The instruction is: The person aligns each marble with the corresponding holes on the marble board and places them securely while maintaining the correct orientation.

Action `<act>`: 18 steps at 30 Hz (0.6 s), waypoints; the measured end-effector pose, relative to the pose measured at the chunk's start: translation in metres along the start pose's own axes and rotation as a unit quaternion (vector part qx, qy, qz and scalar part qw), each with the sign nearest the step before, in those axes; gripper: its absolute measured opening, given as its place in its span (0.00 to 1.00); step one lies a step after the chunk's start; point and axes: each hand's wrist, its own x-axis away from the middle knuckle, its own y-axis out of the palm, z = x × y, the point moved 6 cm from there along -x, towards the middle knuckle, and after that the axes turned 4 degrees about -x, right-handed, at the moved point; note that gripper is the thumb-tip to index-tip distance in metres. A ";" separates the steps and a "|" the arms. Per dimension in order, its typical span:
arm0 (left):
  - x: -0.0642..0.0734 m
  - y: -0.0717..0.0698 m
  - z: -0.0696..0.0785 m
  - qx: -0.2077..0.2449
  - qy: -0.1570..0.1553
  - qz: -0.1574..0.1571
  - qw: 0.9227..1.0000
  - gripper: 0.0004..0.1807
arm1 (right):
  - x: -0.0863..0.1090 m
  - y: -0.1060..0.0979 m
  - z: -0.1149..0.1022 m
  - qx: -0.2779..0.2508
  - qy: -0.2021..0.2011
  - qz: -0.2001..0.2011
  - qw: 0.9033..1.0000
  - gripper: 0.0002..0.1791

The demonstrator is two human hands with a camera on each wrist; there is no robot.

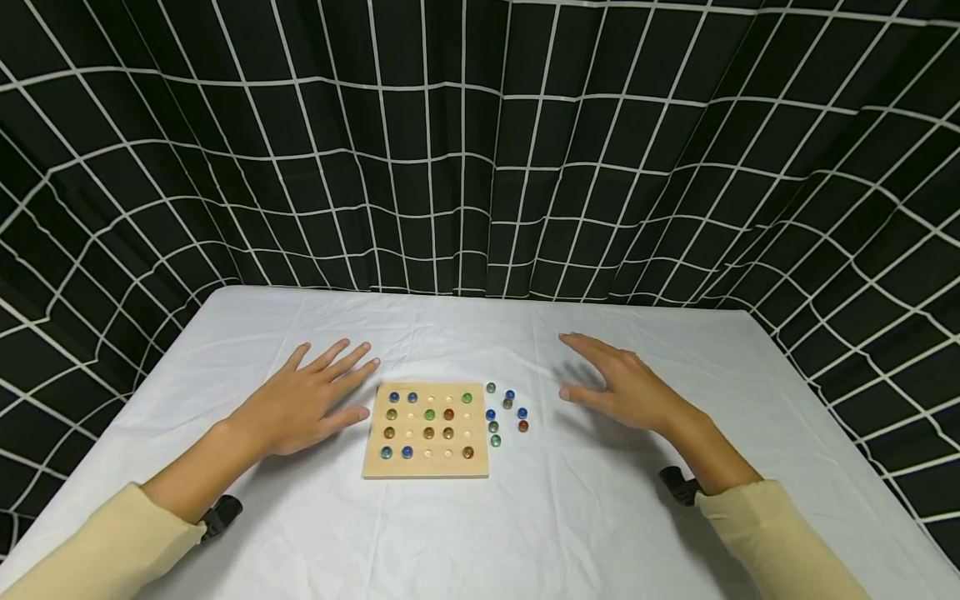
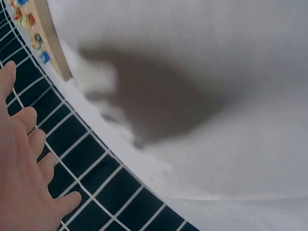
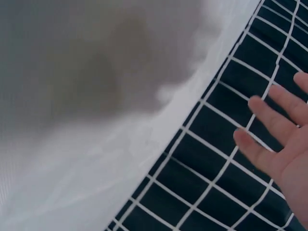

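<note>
A light wooden board with rows of small round hollows lies in the middle of the table; coloured glass marbles fill some of them. Just off its right edge several loose marbles sit on the cloth, blue, green, red and brownish. My left hand hovers at the board's left side, fingers spread and holding nothing. To the right of the loose marbles my right hand is held over the cloth, its fingers extended and thumb apart, with nothing in it. Both hands cast shadows on the cloth in the wrist views.
A white cloth with light creases covers the table. Black curtains with a white grid hang behind and along both sides, close to the table's edges. Dark wrist cameras are strapped at both sleeve cuffs.
</note>
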 end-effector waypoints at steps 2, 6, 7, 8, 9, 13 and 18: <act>0.001 0.002 0.004 0.007 0.007 -0.004 1.000 0.37 | -0.002 0.003 -0.001 -0.039 0.001 -0.006 0.999 0.42; 0.004 0.007 0.010 0.017 0.017 -0.008 1.000 0.38 | -0.006 0.008 -0.004 -0.107 -0.006 -0.009 0.994 0.38; 0.004 0.008 0.011 0.017 0.019 -0.008 1.000 0.38 | -0.007 0.009 -0.005 -0.117 -0.010 -0.009 0.993 0.36; 0.004 0.009 0.012 0.019 0.020 -0.010 1.000 0.38 | -0.008 0.010 -0.007 -0.125 -0.014 -0.009 0.992 0.35; 0.005 0.010 0.012 0.020 0.021 -0.011 1.000 0.38 | -0.009 0.011 -0.008 -0.133 -0.017 -0.010 0.991 0.34; 0.005 0.013 0.014 0.021 0.025 -0.011 0.999 0.38 | -0.012 0.016 -0.010 -0.160 -0.018 -0.020 0.987 0.31; 0.007 0.016 0.015 0.024 0.030 -0.009 0.999 0.38 | -0.016 0.023 -0.012 -0.178 -0.014 -0.038 0.983 0.29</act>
